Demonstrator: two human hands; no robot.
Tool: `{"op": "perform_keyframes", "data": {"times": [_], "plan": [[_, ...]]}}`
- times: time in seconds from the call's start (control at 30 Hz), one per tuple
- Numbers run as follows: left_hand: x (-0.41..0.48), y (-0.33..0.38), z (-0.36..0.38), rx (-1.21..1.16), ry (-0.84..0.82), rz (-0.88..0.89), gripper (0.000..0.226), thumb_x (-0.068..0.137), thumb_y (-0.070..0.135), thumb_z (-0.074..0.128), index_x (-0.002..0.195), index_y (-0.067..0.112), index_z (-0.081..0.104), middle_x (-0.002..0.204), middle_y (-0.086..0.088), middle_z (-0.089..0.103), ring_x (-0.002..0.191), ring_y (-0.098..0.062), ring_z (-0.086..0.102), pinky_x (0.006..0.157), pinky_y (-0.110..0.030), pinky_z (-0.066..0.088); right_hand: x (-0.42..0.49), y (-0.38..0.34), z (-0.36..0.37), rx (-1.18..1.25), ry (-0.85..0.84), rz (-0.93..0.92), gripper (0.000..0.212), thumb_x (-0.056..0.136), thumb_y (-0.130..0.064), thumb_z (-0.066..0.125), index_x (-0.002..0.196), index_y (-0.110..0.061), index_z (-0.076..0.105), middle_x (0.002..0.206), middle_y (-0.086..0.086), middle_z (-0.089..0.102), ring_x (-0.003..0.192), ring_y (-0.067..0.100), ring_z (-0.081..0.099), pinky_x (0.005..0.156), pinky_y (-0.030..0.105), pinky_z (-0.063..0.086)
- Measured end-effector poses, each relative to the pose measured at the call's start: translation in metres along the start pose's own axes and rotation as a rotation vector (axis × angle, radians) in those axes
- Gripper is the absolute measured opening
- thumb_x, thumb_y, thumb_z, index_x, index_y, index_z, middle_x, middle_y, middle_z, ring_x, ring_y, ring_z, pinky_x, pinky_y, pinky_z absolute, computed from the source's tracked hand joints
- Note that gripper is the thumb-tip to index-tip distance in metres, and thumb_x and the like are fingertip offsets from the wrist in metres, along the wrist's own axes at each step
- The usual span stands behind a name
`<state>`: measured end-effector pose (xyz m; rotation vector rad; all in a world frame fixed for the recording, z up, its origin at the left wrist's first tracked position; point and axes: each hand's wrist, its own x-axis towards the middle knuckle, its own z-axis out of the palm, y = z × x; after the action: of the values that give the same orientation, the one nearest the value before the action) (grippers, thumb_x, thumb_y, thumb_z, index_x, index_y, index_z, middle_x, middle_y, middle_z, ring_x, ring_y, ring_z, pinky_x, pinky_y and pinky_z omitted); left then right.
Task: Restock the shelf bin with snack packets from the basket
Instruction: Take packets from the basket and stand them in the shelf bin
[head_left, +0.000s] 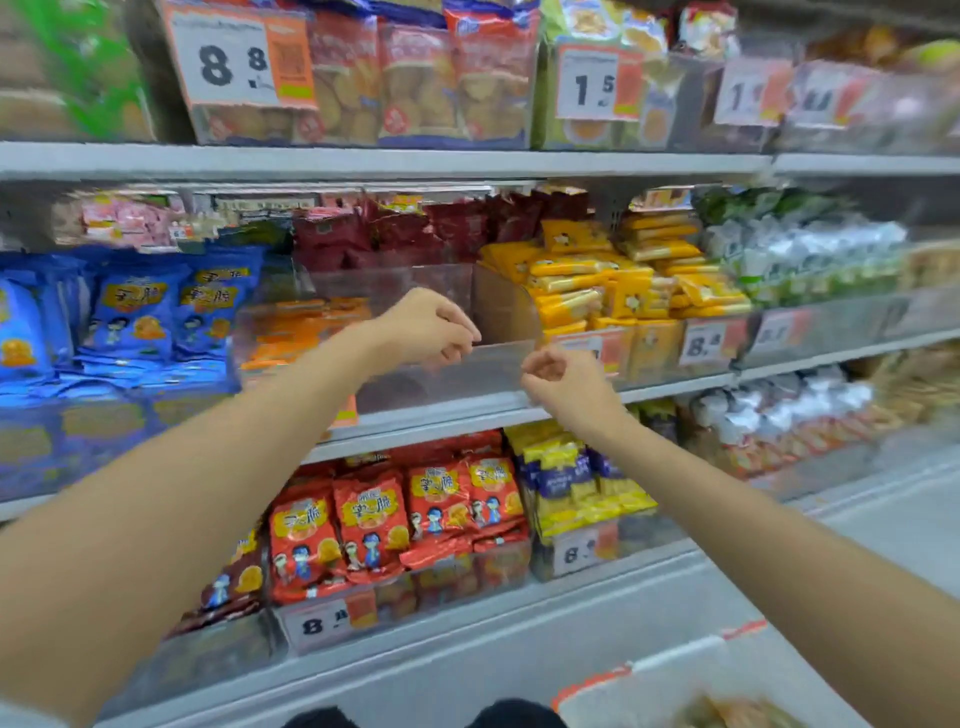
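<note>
Shop shelves (415, 162) crowded with snack packets rise in front of me, and both my bare arms reach up to the middle one. My left hand (426, 327) hangs over the front rim of a clear shelf bin (493, 366), fingers curled downward with the tips at the rim. My right hand (566, 382) is lower and just beside it, curled against the bin's front wall. I see no packet in either hand, and I cannot tell whether the fingers pinch the clear plastic or only touch it. Beyond my left hand, at the back of the bin, sit dark red packets (395, 228); the front of the bin below that hand looks bare. Left of my left hand lie orange packets (301, 332), and further left blue packets (140, 312). Past my right hand, yellow packets (597, 291) are piled behind a price tag (701, 343). Under both hands, on the shelf below, stand bright red packets (369, 514). Well below my right forearm is the basket (592, 682), its contents too blurred to name.
</note>
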<state>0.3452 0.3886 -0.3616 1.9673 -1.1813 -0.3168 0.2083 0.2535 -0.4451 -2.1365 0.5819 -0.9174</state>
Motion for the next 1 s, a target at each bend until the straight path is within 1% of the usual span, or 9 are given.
{"op": "perform_keyframes", "data": {"times": [0.37,0.47,0.53,0.63,0.7,0.83,0.87,0.93,1.0], "plan": [[-0.031,-0.047,0.306,-0.124,-0.553,-0.174,0.015,0.090,0.000,0.059,0.079,0.010,0.064,0.052,0.008,0.062,0.041,0.003,0.052,0.044,-0.012,0.039,-0.190,0.219,-0.057,-0.069,-0.157,0.508,0.013,0.078,0.003,0.068,0.083,-0.009,0.069,0.069,0.008,0.064,0.047,0.000,0.055,0.053,0.019,0.045],[-0.051,-0.077,0.370,-0.198,-0.670,-0.328,0.014,0.090,0.001,0.060,0.078,0.009,0.062,0.060,0.004,0.064,0.047,-0.002,0.055,0.048,-0.013,0.042,-0.238,0.267,-0.063,-0.114,-0.184,0.660,0.016,0.077,0.001,0.069,0.090,-0.007,0.072,0.075,0.009,0.066,0.066,0.015,0.060,0.069,0.032,0.051],[-0.065,-0.100,0.404,-0.207,-0.733,-0.422,0.008,0.091,0.005,0.060,0.087,0.008,0.065,0.072,-0.001,0.066,0.053,-0.004,0.059,0.054,-0.015,0.046,-0.269,0.294,-0.064,-0.206,-0.258,0.758,0.018,0.078,-0.005,0.071,0.096,-0.007,0.073,0.082,0.005,0.067,0.073,0.009,0.058,0.082,0.029,0.047],[-0.083,-0.134,0.441,-0.240,-0.801,-0.563,0.011,0.095,0.007,0.057,0.103,0.005,0.064,0.077,-0.004,0.066,0.053,-0.005,0.061,0.050,-0.015,0.048,-0.311,0.341,-0.056,-0.241,-0.371,0.927,0.024,0.084,-0.011,0.071,0.107,-0.005,0.071,0.091,0.004,0.063,0.084,0.011,0.056,0.073,0.018,0.040],[-0.089,-0.151,0.457,-0.169,-0.848,-0.588,0.014,0.092,0.006,0.059,0.103,-0.001,0.065,0.080,-0.009,0.066,0.061,-0.014,0.060,0.050,-0.017,0.046,-0.334,0.370,-0.040,-0.290,-0.435,1.030,0.026,0.086,-0.018,0.070,0.109,-0.007,0.070,0.104,0.009,0.067,0.096,0.019,0.059,0.081,0.024,0.046],[-0.087,-0.162,0.474,-0.161,-0.843,-0.617,0.013,0.086,0.000,0.063,0.099,0.001,0.068,0.082,-0.013,0.066,0.059,-0.014,0.059,0.050,-0.019,0.048,-0.371,0.411,0.015,-0.433,-0.709,1.170,0.021,0.091,-0.024,0.058,0.078,-0.008,0.059,0.080,0.008,0.056,0.095,0.024,0.064,0.088,0.032,0.049],[-0.086,-0.161,0.477,-0.193,-0.849,-0.625,0.014,0.087,-0.001,0.062,0.100,0.002,0.067,0.080,-0.012,0.065,0.056,-0.011,0.058,0.048,-0.017,0.048,-0.379,0.421,0.032,-0.434,-0.758,1.185,0.018,0.090,-0.024,0.059,0.090,-0.006,0.061,0.089,0.009,0.058,0.098,0.024,0.062,0.085,0.031,0.048],[-0.083,-0.159,0.483,-0.253,-0.837,-0.621,0.015,0.088,-0.001,0.061,0.102,0.001,0.066,0.081,-0.011,0.064,0.056,-0.009,0.059,0.048,-0.016,0.048,-0.394,0.432,0.058,-0.396,-0.787,1.233,0.059,0.090,-0.021,0.064,0.140,-0.002,0.041,0.128,0.015,0.054,0.120,0.030,0.054,0.094,0.033,0.047],[-0.079,-0.160,0.486,-0.315,-0.804,-0.634,0.015,0.087,-0.001,0.063,0.100,0.004,0.067,0.081,-0.010,0.064,0.054,-0.008,0.060,0.050,-0.016,0.050,-0.410,0.439,0.079,-0.553,-0.941,1.091,0.069,0.094,-0.016,0.058,0.150,0.000,0.022,0.142,0.016,0.045,0.128,0.032,0.047,0.103,0.032,0.042]]}}
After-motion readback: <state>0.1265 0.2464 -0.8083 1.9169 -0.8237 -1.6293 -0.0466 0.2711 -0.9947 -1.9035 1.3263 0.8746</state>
